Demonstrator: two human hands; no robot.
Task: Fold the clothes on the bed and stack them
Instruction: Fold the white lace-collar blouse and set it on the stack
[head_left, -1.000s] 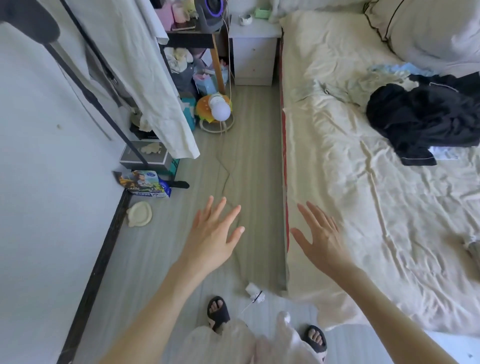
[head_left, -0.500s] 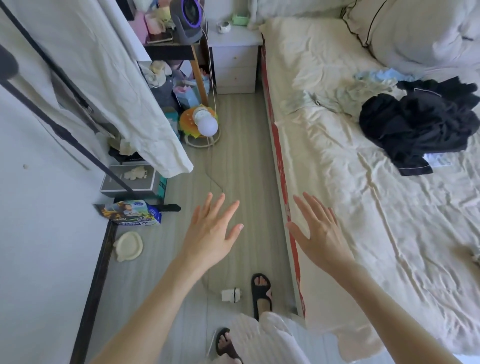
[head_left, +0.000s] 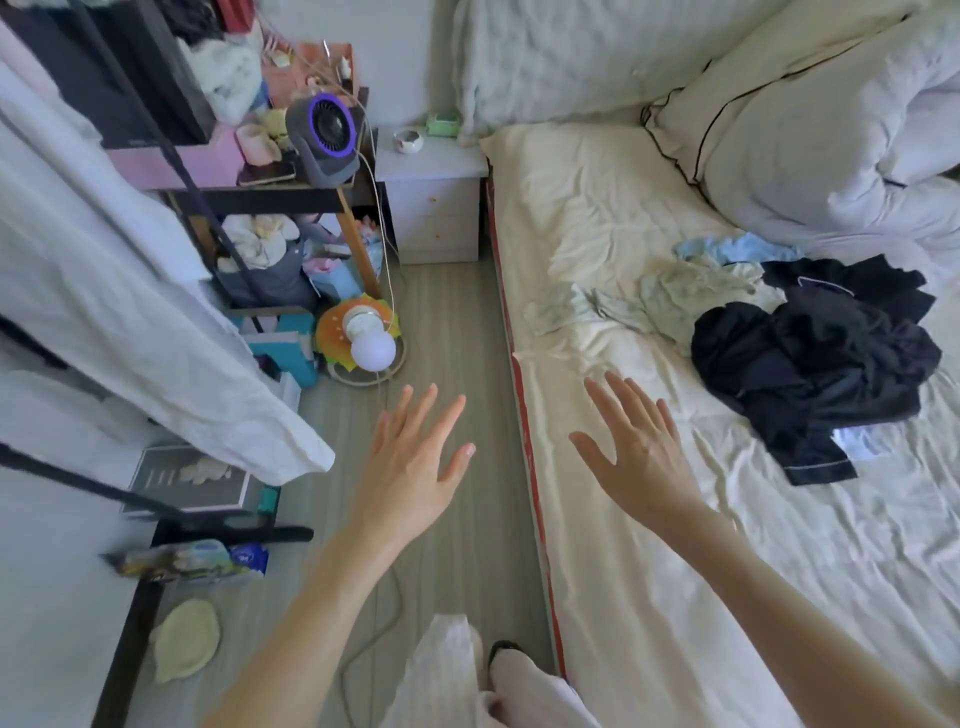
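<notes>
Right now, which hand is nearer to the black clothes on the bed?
Right. The right hand hovers open over the sheet, just left of the black clothes. The left hand is farther away, over the floor beside the bed.

The bed (head_left: 649, 545) is filling the right side, and the floor (head_left: 452, 332) is running along its left edge. The pile of clothes (head_left: 810, 364) is lying on the bed toward its far right side, in front of the pillows (head_left: 810, 140) at the far end. The nightstand (head_left: 434, 202) is standing at the bed's far left corner, and the shelf (head_left: 270, 197) is standing left of it. The lamp (head_left: 371, 348) is sitting on the floor before the shelf.
</notes>
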